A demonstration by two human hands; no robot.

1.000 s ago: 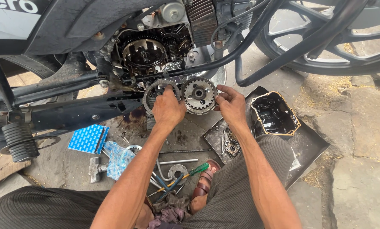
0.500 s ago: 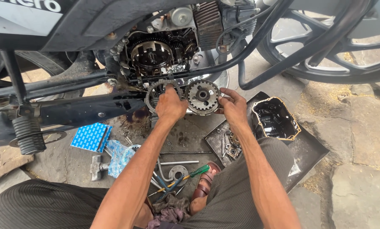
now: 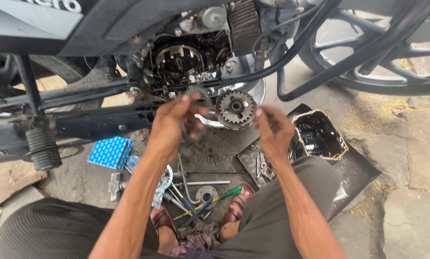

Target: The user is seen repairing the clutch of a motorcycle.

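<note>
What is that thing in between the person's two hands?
In the head view, a round toothed metal gear sits between the left hand and the right hand. The left hand holds a blurred dark ring.

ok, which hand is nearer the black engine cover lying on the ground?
Right. The right hand hovers just left of the black engine cover, almost at its edge. The left hand is farther left, past the round toothed clutch part.
</note>
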